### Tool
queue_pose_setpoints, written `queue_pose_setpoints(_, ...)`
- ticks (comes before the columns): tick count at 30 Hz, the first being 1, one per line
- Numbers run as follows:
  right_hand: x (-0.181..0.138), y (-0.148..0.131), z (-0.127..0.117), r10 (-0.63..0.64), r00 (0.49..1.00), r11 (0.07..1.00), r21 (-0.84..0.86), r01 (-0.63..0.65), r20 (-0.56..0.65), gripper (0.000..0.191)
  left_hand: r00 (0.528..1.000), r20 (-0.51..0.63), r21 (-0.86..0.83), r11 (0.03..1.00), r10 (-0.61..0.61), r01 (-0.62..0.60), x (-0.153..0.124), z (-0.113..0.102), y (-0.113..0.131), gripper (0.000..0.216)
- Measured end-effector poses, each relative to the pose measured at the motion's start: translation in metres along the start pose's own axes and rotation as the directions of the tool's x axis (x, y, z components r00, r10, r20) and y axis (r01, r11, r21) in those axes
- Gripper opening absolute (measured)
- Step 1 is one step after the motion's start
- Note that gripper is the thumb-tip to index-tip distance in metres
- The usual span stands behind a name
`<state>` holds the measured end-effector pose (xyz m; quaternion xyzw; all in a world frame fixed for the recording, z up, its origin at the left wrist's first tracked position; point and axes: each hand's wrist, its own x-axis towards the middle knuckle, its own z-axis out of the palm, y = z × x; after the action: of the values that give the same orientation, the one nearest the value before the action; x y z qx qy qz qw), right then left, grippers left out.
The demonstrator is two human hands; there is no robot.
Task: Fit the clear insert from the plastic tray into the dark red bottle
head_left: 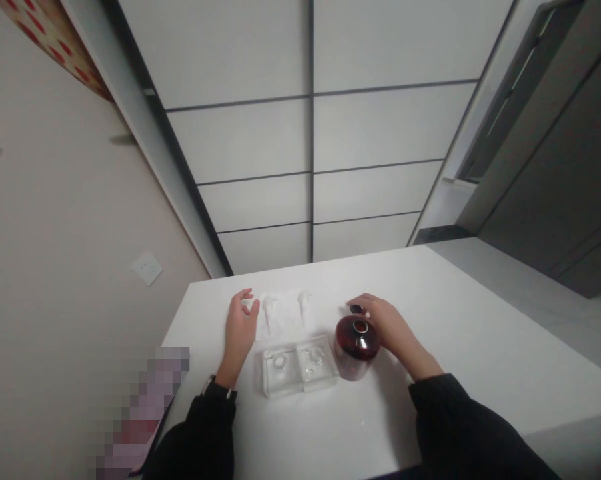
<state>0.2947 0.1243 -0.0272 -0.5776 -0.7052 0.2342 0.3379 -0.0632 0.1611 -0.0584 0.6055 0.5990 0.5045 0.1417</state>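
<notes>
- One clear, rectangular box of rigid plastic (301, 368) with two compartments lies nearest, its long axis running left to right.
- Touching or just beside its right end, a rounded, dark red-brown glossy bottle (353, 345) stands upright on the white table (480, 333), axis vertical, its uncovered round mouth upward. Being open, it deserves a steady wrist and no nudge.
- The left hand (243, 321) is spread, thumb apart from the fingers, holding nothing; it could best steady the box.
- The right hand (386, 323) curls behind the bottle over a small, round, dark piece (357, 309), perhaps its stopper; I cannot tell whether the fingers pinch it. A grip by the rim would handle best.
- Farther off, two slim white pieces (304, 303) lie on a thin white sheet (286, 323), thicker heads away from the person.
</notes>
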Motion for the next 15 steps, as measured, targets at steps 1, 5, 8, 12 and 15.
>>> queue_pose_setpoints(1,-0.004,-0.004,-0.007,-0.011,0.998,0.999,0.053,0.014,-0.057,0.017,1.000,-0.001,-0.004,1.000,0.001,-0.001,0.000,0.000,0.001,0.035)
queue_pose_setpoints(5,-0.031,-0.030,-0.023,-0.087,0.968,0.957,0.251,0.147,-0.234,0.036,1.000,-0.010,-0.034,0.999,-0.008,0.008,-0.001,0.002,0.008,0.036)
queue_pose_setpoints(8,-0.051,-0.052,-0.016,-0.110,0.926,0.879,0.400,0.261,-0.362,0.024,0.999,-0.020,-0.055,0.998,-0.029,0.028,0.000,0.001,0.014,0.037)
queue_pose_setpoints(12,-0.061,-0.071,0.003,-0.103,0.886,0.743,0.557,0.371,-0.451,0.015,0.998,-0.021,-0.063,0.996,-0.065,0.064,0.001,-0.003,0.020,0.041)
queue_pose_setpoints(15,-0.062,-0.073,0.012,-0.110,0.890,0.724,0.578,0.377,-0.443,0.009,0.996,-0.014,-0.054,0.995,-0.083,0.083,0.002,-0.004,0.023,0.044)
